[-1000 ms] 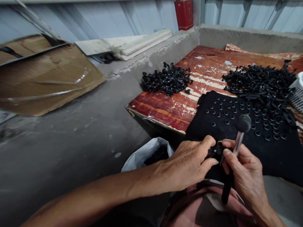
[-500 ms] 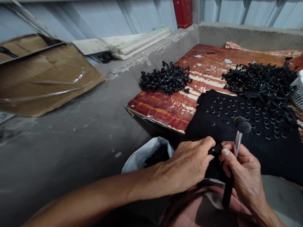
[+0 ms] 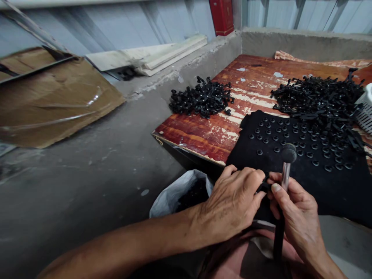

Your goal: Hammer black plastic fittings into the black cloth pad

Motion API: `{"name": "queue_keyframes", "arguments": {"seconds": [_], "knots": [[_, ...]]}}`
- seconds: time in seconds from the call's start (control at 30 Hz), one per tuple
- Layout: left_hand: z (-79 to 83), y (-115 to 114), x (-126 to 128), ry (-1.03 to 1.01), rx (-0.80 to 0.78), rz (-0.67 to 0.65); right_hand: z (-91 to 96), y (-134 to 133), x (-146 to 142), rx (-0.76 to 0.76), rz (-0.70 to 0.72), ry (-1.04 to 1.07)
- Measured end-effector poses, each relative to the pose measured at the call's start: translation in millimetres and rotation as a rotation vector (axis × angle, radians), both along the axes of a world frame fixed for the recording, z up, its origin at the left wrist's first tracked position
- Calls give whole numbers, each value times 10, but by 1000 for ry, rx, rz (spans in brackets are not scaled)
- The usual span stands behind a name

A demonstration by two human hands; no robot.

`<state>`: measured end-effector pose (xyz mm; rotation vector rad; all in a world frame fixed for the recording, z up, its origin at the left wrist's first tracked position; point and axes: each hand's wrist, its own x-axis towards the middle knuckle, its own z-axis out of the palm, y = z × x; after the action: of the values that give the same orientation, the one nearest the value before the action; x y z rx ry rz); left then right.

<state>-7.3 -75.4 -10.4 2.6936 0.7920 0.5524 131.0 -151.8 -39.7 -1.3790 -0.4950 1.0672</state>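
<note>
My left hand (image 3: 232,203) is closed in a pinch on a small black plastic part (image 3: 263,187) at the near edge of a black mat (image 3: 343,186). My right hand (image 3: 296,217) touches the same part with thumb and forefinger while it grips a small hammer (image 3: 283,182), whose black head stands upright above my fingers. The mat lies on a worn red wooden board (image 3: 209,135) and carries several small black round pieces (image 3: 290,133) set out in rows.
Two heaps of black plastic parts lie on the board, a small heap (image 3: 200,101) at the left and a large heap (image 3: 316,97) at the back right. A white bag (image 3: 177,192) holding black parts sits below the board's edge. Cardboard (image 3: 55,104) lies on the concrete floor to the left. A white basket (image 3: 366,112) stands at the right edge.
My left hand's fingers have curled further over the black part and the hammer head has shifted slightly left. The hands stay at the mat's near edge.
</note>
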Motion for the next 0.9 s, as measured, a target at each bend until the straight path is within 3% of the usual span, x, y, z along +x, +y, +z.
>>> {"name": "queue_keyframes", "arguments": {"seconds": [0.1, 0.17, 0.4, 0.57, 0.67, 0.77, 0.83, 0.9], "knots": [[-36, 0, -10, -9, 64, -65, 10, 16, -21, 1, -9, 18], [-29, 7, -12, -5, 27, -82, 6, 18, -29, 1, -16, 28], [32, 47, 12, -16, -290, 88, -20, 24, -29, -1, -43, 58], [9, 54, -2, -129, -275, 64, 10, 37, -52, 0, -94, 69], [-24, 34, -53, -319, -299, 167, 32, 24, -46, -4, -114, 76], [-50, -2, -105, -566, -528, 395, 30, 2, -10, 2, -134, 76], [-73, -34, -124, -689, -824, 492, 14, -6, 12, 19, -141, 69], [-128, -75, -136, -732, -1201, 481, -3, -6, 11, 48, -132, 56]]}}
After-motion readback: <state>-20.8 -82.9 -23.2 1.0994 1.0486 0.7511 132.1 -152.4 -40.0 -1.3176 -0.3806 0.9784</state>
